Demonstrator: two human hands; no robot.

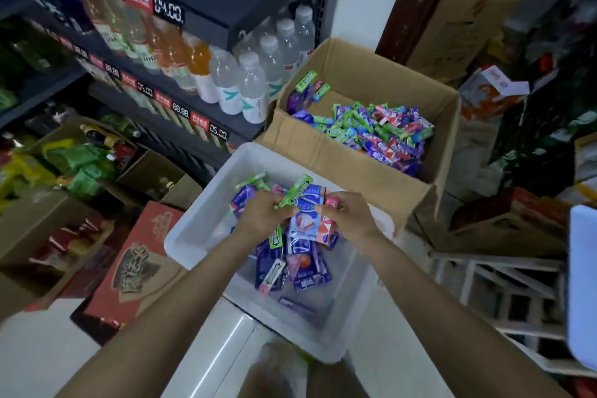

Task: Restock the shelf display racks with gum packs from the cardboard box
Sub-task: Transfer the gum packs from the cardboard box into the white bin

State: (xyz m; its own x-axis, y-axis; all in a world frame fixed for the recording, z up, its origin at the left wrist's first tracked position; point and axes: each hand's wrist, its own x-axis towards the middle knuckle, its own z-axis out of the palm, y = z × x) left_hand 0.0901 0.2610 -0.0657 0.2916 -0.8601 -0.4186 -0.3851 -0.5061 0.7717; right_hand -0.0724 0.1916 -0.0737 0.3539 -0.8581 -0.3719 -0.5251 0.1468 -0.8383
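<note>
Gum packs, green, purple and red, lie heaped in the open cardboard box beside the drinks shelf. Head view: more packs lie in the white bin in front of the box. Above the bin, left hand and right hand both have fingers curled around one shared bunch of packs, some dangling below.

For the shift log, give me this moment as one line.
left hand: holds gum packs | right hand: holds same bunch | over white bin | cardboard box: packs remain
</note>
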